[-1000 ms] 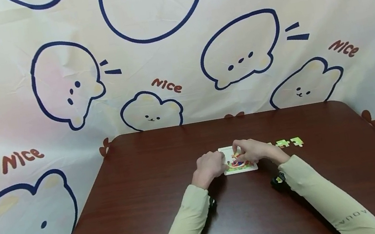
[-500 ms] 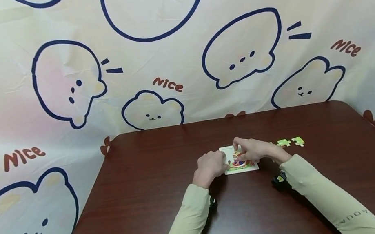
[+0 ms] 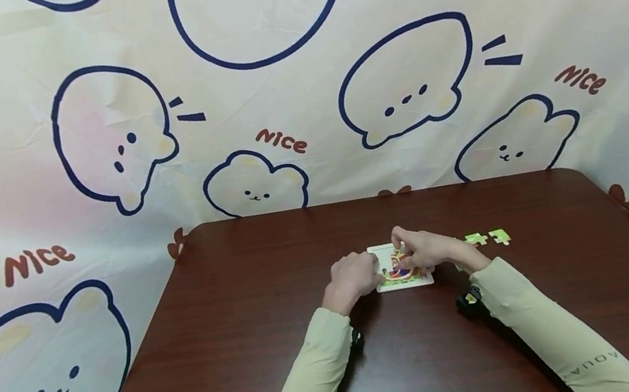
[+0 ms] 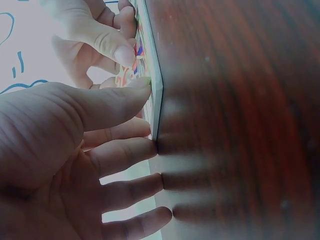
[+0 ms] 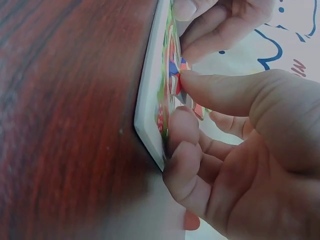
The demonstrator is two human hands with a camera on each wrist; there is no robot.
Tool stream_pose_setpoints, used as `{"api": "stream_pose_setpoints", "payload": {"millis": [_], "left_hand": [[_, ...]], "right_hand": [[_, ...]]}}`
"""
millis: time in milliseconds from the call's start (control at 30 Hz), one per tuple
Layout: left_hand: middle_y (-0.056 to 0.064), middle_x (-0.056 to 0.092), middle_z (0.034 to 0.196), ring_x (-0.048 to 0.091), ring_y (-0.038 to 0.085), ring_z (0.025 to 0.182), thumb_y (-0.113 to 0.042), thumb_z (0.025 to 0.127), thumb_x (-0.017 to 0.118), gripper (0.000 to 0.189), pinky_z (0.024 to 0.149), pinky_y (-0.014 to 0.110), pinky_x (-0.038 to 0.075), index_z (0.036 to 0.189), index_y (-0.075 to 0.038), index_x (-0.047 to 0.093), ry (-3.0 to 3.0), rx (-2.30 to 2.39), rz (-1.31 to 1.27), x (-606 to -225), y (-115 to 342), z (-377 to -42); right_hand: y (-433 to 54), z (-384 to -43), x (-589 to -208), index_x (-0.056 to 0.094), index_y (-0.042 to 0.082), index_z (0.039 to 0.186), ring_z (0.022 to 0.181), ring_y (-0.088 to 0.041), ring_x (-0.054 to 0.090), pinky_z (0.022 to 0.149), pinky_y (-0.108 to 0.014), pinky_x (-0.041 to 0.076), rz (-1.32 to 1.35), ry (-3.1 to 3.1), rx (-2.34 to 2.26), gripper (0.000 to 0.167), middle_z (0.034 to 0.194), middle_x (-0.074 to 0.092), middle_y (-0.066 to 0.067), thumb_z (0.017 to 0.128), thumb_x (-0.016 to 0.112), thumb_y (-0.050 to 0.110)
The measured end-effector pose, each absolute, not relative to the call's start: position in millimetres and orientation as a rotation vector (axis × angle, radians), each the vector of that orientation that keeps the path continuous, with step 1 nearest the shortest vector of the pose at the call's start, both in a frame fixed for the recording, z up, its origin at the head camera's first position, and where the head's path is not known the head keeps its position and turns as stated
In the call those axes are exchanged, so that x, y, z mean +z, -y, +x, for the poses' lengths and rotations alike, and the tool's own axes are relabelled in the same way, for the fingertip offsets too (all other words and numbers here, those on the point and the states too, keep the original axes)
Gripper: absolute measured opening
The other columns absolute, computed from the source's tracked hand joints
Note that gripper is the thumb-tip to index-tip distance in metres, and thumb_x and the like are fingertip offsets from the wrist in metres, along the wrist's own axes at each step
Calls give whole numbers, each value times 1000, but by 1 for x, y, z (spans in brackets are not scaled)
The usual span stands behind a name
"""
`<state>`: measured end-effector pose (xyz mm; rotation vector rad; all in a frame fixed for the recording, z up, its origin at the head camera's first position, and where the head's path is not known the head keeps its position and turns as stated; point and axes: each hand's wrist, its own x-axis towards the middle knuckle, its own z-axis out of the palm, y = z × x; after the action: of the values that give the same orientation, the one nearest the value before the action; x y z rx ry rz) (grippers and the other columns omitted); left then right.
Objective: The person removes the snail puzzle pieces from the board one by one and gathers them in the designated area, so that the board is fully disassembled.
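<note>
A white-framed jigsaw puzzle board point(image 3: 406, 285) with a colourful picture lies flat on the table. My left hand point(image 3: 354, 277) holds its left side; in the left wrist view the thumb lies over the frame's edge point(image 4: 157, 100), and the other fingers reach down beside it to the tabletop. Over the right part of the board is my right hand point(image 3: 428, 250). Its thumb and fingers pinch a red and blue puzzle piece point(image 5: 176, 84), which appears slightly tilted above the picture in the right wrist view. The right hand hides much of the board.
To the right of the board lie loose green puzzle pieces point(image 3: 476, 239), one of them a separate piece point(image 3: 500, 236) farther right. Brown wooden table point(image 3: 240, 347) surrounds the board. A cloth backdrop point(image 3: 299, 101) with cartoon drawings hangs behind the table.
My right hand has shifted very slightly up and away, its index finger raised a little more. The left hand stays on the puzzle board's side.
</note>
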<state>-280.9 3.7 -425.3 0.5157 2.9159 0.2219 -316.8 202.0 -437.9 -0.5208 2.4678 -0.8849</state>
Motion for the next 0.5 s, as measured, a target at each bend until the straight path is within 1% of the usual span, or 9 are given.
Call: {"api": "stream_pose_setpoints", "payload": {"millis": [67,267,367,500], "left_hand": [[-2,58,73,53,16,65,-41,88,71,30,54,32,39,108,-19,70,-2922,215,521,-426,-3,-281],[-2,58,73,52,15,64,-40,87,72,25,53,32,39,102,-19,70,-2939,217,532,-426,-2,-280],[-2,58,72,52,15,63,-39,87,72,25,52,32,39,102,-19,70,-2938,224,536,-426,-2,-280],[-1,57,72,51,16,63,-39,88,72,27,52,31,38,105,-18,70,-2921,248,538,-426,-2,-280]], "right_hand": [[-202,-317,-437,37,14,107,50,-16,51,45,-25,39,-498,-2459,-900,32,68,55,-3,94,66,17],[-200,-317,-436,40,8,101,55,-19,62,53,-33,51,-568,-2505,-903,31,80,58,-9,92,69,13],[-199,-316,-435,41,9,99,55,-20,63,54,-35,52,-553,-2516,-900,30,83,59,-10,91,70,12],[-199,-313,-432,42,10,97,56,-20,64,54,-33,51,-539,-2520,-891,28,84,60,-10,91,69,12]]}}
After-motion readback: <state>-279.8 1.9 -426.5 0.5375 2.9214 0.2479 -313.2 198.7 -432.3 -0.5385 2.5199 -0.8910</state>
